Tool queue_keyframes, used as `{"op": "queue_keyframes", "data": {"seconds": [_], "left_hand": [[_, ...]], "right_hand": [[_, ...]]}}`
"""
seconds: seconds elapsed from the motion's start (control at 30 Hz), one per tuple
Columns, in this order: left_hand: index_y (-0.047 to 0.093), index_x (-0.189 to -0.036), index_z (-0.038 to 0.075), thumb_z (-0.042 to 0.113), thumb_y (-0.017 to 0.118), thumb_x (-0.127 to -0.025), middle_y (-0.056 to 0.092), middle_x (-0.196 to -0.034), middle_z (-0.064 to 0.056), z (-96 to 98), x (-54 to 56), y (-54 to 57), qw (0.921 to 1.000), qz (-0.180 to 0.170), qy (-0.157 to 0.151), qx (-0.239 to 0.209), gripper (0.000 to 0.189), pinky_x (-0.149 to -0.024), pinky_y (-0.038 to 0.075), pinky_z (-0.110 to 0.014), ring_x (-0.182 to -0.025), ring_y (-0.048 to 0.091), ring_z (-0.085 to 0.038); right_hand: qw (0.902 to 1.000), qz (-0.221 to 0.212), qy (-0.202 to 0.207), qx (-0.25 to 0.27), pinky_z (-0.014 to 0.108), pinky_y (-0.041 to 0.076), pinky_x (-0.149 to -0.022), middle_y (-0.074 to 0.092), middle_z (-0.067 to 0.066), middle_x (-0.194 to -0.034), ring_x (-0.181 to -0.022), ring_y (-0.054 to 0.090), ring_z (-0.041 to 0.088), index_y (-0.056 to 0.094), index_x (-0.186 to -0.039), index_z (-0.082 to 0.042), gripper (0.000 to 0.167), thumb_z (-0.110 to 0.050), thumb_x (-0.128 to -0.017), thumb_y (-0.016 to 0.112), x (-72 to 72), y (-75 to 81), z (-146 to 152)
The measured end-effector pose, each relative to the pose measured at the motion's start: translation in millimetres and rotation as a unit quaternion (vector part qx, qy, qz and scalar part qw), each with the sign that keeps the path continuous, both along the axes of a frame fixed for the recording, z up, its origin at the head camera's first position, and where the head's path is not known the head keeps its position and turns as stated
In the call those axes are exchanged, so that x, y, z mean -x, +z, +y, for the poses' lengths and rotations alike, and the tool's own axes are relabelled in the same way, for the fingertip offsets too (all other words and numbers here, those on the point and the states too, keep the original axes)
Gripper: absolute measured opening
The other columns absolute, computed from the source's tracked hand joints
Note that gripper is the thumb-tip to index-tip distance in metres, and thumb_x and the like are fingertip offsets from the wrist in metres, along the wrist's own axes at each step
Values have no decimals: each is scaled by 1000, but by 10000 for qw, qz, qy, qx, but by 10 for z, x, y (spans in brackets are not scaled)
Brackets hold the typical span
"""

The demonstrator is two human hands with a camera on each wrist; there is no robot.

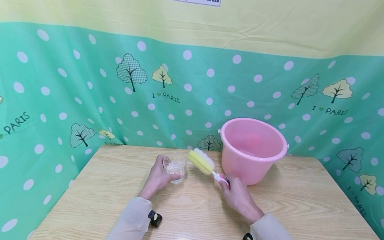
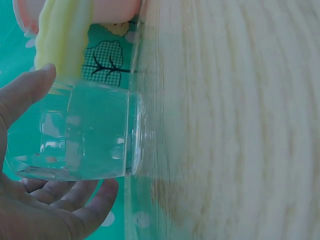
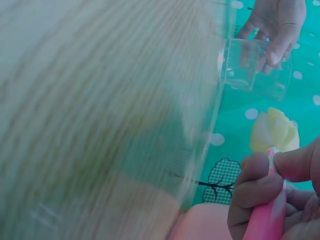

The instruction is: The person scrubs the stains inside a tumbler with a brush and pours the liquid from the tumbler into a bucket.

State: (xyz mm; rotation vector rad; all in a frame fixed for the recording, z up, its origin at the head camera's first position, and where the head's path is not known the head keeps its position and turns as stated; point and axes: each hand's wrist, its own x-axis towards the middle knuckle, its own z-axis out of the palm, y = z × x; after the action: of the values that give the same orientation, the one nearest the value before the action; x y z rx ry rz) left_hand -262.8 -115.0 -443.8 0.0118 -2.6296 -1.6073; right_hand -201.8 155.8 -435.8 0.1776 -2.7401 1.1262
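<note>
A clear drinking glass [image 1: 178, 167] stands upright at the far middle of the wooden table. My left hand [image 1: 159, 175] grips it from the left, with the thumb on its near side and the fingers round the other. On the right, my right hand [image 1: 239, 199] holds a sponge bottle brush [image 1: 202, 162] by its pink and white handle [image 3: 265, 220]. The brush's yellow and white sponge head [image 3: 275, 131] points toward the glass, raised and just right of its rim. In the left wrist view the sponge head [image 2: 64, 37] shows beyond my thumb.
A pink plastic bucket [image 1: 241, 170] stands behind my right hand, at the table's back right. The light wooden table [image 1: 187, 210] ends at a green and yellow printed curtain [image 1: 166, 107], which hangs behind it and along both sides.
</note>
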Motion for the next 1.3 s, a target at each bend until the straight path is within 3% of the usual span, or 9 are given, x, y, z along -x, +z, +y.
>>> {"op": "queue_keyframes", "data": {"seconds": [0.7, 1.07, 1.3], "left_hand": [[41, -125, 7, 20, 89, -63, 52, -129, -16, -13, 2, -8, 10000, 22, -18, -42, 79, -104, 37, -46, -120, 48, -33], [41, -125, 7, 20, 89, -63, 53, -128, -14, -12, 16, -25, 10000, 39, -18, -34, 80, -103, 38, -46, -118, 49, -32], [41, -126, 7, 19, 89, -63, 53, -128, -15, -6, 5, -17, 10000, 39, -30, -40, 80, -103, 38, -46, -119, 49, -32]], "right_hand": [[9995, -171, 66, -250, 28, 40, -48, 49, 1, -66, -57, 45, 14, 64, -84, -3, 10, -4, -91, 57, 83, -135, -36], [9976, -565, 24, -391, 29, 41, -52, 49, 1, -69, -60, 45, 16, 63, -86, -3, 9, -3, -92, 56, 98, -136, -53], [9973, -519, 133, -496, 29, 40, -54, 50, 2, -69, -61, 45, 16, 62, -87, -2, 7, -1, -90, 57, 98, -149, -58]]}}
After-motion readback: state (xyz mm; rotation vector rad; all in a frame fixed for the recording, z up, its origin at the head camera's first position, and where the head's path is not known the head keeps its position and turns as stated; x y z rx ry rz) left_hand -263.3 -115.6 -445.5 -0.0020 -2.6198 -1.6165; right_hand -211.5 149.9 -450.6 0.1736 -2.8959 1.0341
